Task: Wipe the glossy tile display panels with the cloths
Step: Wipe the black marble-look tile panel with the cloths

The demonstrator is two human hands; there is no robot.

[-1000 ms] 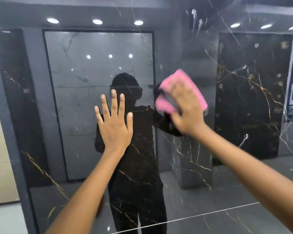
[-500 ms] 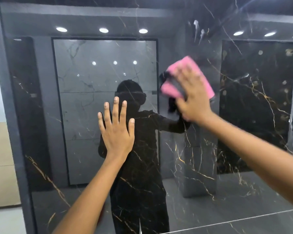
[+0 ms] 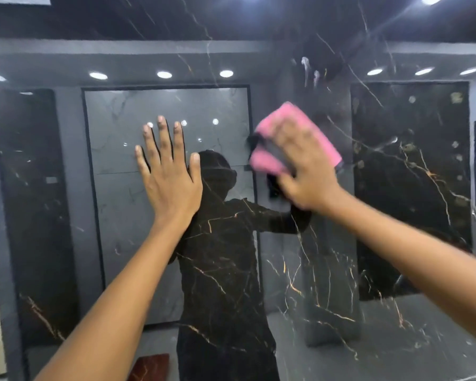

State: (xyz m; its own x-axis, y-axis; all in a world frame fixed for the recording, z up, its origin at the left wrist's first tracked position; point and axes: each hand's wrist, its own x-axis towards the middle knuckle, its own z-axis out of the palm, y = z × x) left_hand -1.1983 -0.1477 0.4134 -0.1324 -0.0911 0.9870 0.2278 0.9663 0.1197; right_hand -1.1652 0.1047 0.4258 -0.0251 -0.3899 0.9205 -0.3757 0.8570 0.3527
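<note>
Wiping the black marble tile panel [image 3: 231,270].
My left hand [image 3: 168,182] lies flat, fingers spread; my right hand [image 3: 305,171] presses the pink cloth [image 3: 308,125], fingers blurred.

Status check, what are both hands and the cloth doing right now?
Left hand flat on glossy panel, fingers spread. Right hand presses pink cloth to it. Nothing in the way.

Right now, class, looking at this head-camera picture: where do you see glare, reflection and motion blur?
Head view: the right hand and pink cloth are motion-blurred; the left hand, flat on the glossy panel, is sharper; ceiling lights glare as reflected spots, one flaring at top right; the person's dark reflection fills the centre.
</note>
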